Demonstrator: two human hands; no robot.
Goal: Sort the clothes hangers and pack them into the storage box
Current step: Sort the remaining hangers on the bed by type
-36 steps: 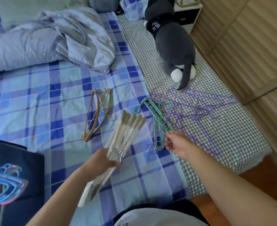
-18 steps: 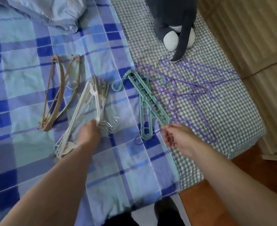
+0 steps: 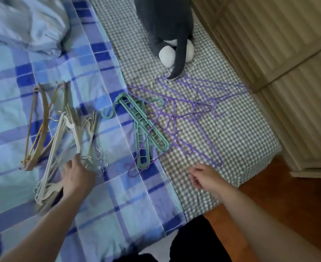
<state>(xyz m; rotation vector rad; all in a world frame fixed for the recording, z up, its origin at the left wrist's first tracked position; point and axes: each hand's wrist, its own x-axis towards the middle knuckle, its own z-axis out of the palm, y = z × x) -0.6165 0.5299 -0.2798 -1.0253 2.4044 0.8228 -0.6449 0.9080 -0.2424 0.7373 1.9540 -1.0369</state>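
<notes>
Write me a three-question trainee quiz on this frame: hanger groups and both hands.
1. True or false: the purple wire hangers lie tangled over the green slotted hangers.
2. Which pile does the left hand rest on: (a) brown wooden hangers, (b) white hangers, (c) the purple ones?
3. Fill in: the right hand hovers over the ___ sheet.

Key: 1 true; 2 b; 3 checked.
</notes>
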